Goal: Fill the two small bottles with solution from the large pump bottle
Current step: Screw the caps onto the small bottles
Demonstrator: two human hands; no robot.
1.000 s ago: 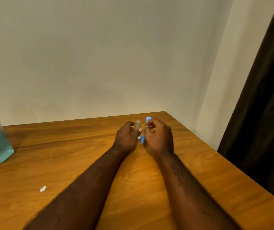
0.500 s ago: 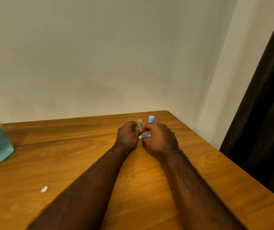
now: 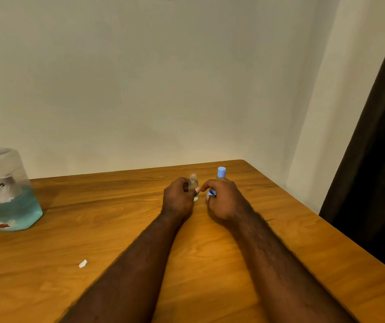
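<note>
Holding uncapped small bottle in left hand, blue cap in right

Left hand (image 3: 178, 198) is gripping the uncapped small bottle (image 3: 193, 183), with the fingers curling round its lower body and the thumb tip pressing on the side facing the right hand. The bottle is standing upright on the worktop (image 3: 117, 229), with its neck and open mouth sticking out above the fingers. The body is looking clear; can't tell the fill level.

Right hand (image 3: 225, 200) is sitting just beside the left, with a small gap between them. Its fingers are curling in and pinching a blue cap (image 3: 211, 193) on the side facing the left hand, and only part of the cap is showing. The cap is sitting lower than the open mouth and apart from it.

Capped small bottle (image 3: 221, 172) is standing upright just behind the right hand's knuckles, with its blue top poking above them and its body mostly hidden. Can't tell whether the hand is touching it.

Large bottle (image 3: 10, 194) is sitting well off to the left of the left hand, by the wall, cut by the frame edge. Its threaded neck is showing on top, blue solution is filling the lower part, and a torn handwritten label is facing front.

White paper scrap (image 3: 83, 263) is lying on the worktop left of the left forearm, nearer the person than the hands. Dark curtain (image 3: 373, 159) is hanging past the worktop edge, right of the right hand.
</note>
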